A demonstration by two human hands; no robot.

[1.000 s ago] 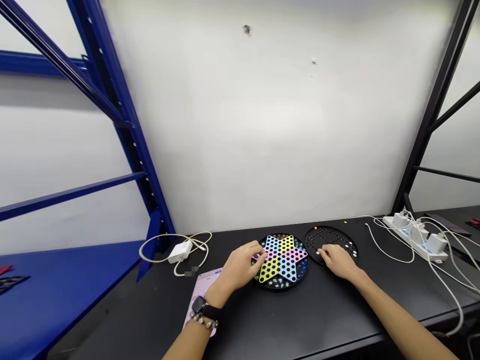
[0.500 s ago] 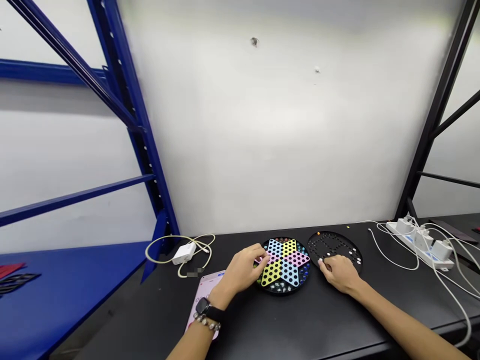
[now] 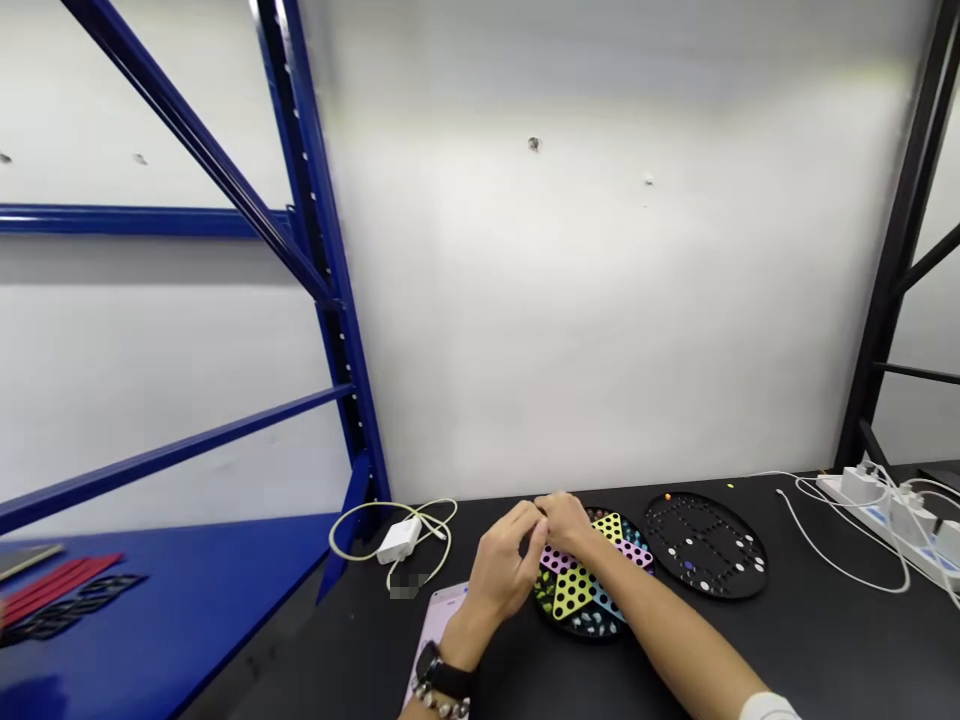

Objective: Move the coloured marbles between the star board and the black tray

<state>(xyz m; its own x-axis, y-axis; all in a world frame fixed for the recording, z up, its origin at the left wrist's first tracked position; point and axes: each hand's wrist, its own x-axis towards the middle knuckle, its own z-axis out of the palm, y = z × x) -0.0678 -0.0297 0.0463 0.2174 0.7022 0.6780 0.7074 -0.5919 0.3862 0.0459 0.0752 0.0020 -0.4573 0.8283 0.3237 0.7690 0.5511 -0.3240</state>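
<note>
A round black Chinese checkers board [image 3: 573,592] with a yellow, pink and blue star lies in front of me, marbles around its rim. Over the board's left edge my left hand [image 3: 510,562] is closed, thumb and fingers curled toward each other; anything between them is hidden. My right hand [image 3: 566,522] reaches across the board and meets the left fingertips. Its fingers are bent and mostly turned away, so what they hold does not show. Right of the board lies a round black tray [image 3: 694,520] with small holes, carrying several white discs, a blue one and an orange one.
A phone [image 3: 444,605] lies under my left forearm. A white charger [image 3: 399,540] with a looped cable sits at the left. On the right are a power strip [image 3: 870,520] and white cables. Blue shelving [image 3: 330,300] and a blue table [image 3: 202,590] stand left.
My right hand has left the black tray and moved left across the board to my left hand. A blue disc now shows on the tray. The camera view has shifted.
</note>
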